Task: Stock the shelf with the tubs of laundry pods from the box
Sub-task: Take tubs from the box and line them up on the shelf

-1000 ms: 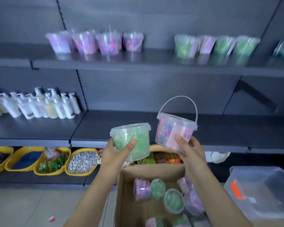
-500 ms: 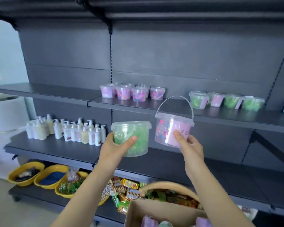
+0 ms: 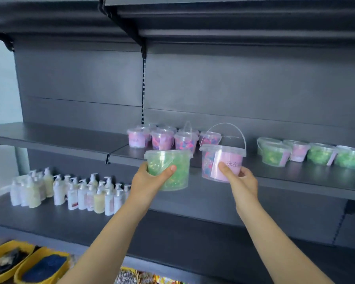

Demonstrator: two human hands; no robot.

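The left hand (image 3: pixel 149 182) is grasping the green tub (image 3: pixel 172 171), fingers curled round its wall, thumb across the front. The right hand (image 3: pixel 241 181) is clasping the pink tub (image 3: pixel 215 160) low down, thumb on its label. Both tubs are hovering at the front edge of the shelf (image 3: pixel 295 178), before the stocked tubs (image 3: pixel 162 139).

left tub (image 3: pixel 172 158) beside right tub (image 3: pixel 209 160) | both before shelf (image 3: pixel 285 175) | bottles (image 3: pixel 74 193) one shelf lower, left
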